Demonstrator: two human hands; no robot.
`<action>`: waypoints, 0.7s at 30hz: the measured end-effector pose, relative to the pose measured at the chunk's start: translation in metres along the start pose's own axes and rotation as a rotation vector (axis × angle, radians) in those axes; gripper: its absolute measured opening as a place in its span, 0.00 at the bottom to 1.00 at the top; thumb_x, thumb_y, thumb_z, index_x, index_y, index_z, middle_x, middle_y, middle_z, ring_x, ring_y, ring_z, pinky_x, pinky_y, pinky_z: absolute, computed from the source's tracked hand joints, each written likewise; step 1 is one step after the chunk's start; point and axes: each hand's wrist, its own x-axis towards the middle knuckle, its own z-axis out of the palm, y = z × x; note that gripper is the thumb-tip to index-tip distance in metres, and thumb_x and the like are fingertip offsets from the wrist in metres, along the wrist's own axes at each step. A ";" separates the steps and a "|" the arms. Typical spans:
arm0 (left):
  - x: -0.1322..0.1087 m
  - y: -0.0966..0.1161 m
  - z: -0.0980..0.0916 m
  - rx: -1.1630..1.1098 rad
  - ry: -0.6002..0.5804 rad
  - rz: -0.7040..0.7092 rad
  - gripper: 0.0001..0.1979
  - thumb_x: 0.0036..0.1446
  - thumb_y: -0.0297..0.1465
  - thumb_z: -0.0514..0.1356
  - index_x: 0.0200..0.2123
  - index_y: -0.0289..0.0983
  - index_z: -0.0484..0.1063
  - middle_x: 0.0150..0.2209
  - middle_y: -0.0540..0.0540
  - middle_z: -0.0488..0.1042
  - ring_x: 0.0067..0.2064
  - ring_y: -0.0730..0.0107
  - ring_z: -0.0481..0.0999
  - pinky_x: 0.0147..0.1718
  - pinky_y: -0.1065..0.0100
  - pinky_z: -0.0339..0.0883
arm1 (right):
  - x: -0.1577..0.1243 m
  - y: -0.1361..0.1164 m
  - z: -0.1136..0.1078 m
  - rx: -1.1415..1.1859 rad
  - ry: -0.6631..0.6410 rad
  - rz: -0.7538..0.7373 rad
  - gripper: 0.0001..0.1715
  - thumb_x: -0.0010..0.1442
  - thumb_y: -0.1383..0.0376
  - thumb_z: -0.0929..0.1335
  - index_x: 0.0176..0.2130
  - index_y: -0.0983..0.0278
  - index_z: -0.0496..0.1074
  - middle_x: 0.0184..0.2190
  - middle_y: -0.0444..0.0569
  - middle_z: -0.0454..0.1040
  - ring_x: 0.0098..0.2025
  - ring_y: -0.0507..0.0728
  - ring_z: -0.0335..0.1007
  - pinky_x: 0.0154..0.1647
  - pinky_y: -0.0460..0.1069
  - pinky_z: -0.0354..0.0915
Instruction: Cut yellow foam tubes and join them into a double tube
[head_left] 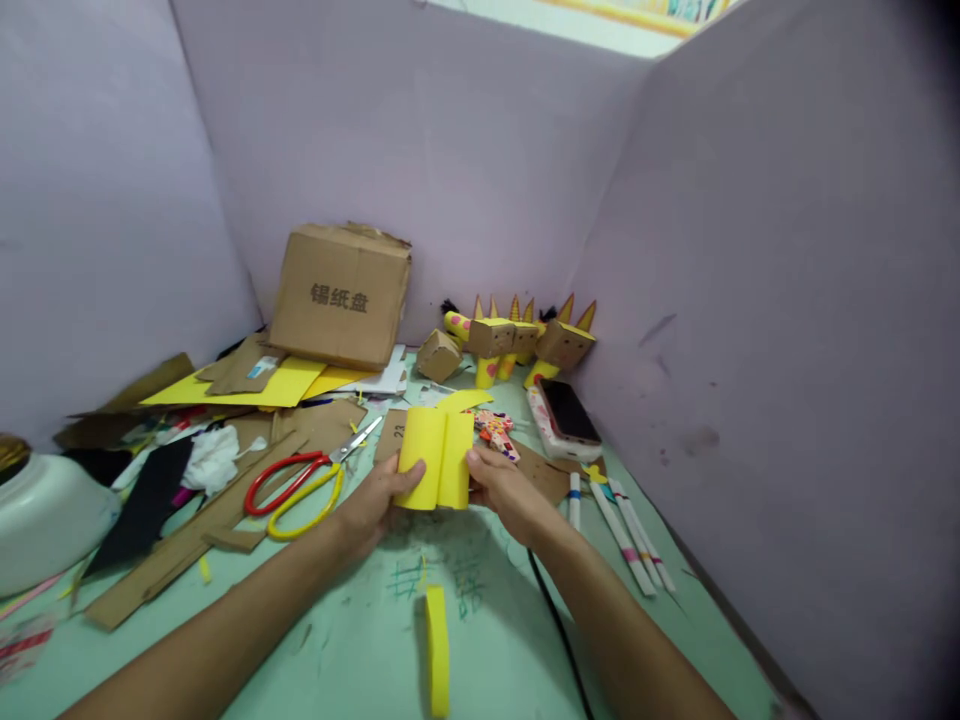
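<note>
A yellow piece of paper (421, 450), creased down its length right of the middle, is held up over the table between my two hands. My left hand (379, 500) grips its lower left edge, thumb on the front. At the right edge, my right hand (499, 485) pinches it, with most fingers hidden behind. Scissors (330, 462) with one red and one yellow handle lie to the left of my left hand, blades partly apart. A narrow yellow paper strip (437, 650) lies on the table nearer to me. Brown cardboard (391, 435) shows behind the held paper.
A cardboard box (341, 300) leans at the back wall. Several cardboard-headed yellow figures (493, 345) stand back right. A phone (570, 410) rests on a white box, with markers (622, 535) below it. Cardboard scraps (195, 530) and a white container (52, 520) fill the left. A black cable (559, 620) runs frontward.
</note>
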 end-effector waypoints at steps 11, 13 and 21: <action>0.001 -0.003 -0.001 -0.108 0.104 -0.072 0.14 0.55 0.33 0.57 0.44 0.32 0.69 0.38 0.40 0.78 0.36 0.62 0.77 0.33 0.66 0.72 | -0.002 0.018 0.004 0.172 0.007 0.091 0.22 0.48 0.55 0.71 0.41 0.64 0.72 0.35 0.50 0.79 0.35 0.58 0.76 0.32 0.50 0.70; 0.000 -0.003 0.000 -0.111 0.108 -0.073 0.14 0.56 0.33 0.57 0.44 0.31 0.70 0.37 0.40 0.78 0.35 0.62 0.77 0.32 0.66 0.72 | -0.003 0.018 0.003 0.186 0.008 0.090 0.21 0.49 0.56 0.71 0.41 0.65 0.72 0.35 0.50 0.79 0.34 0.58 0.76 0.32 0.50 0.70; -0.001 -0.005 -0.002 -0.110 0.090 -0.066 0.14 0.55 0.33 0.57 0.43 0.32 0.69 0.39 0.39 0.77 0.37 0.61 0.76 0.35 0.64 0.71 | -0.004 0.018 0.004 0.209 0.008 0.074 0.23 0.49 0.56 0.72 0.43 0.65 0.73 0.37 0.51 0.79 0.35 0.58 0.76 0.30 0.49 0.70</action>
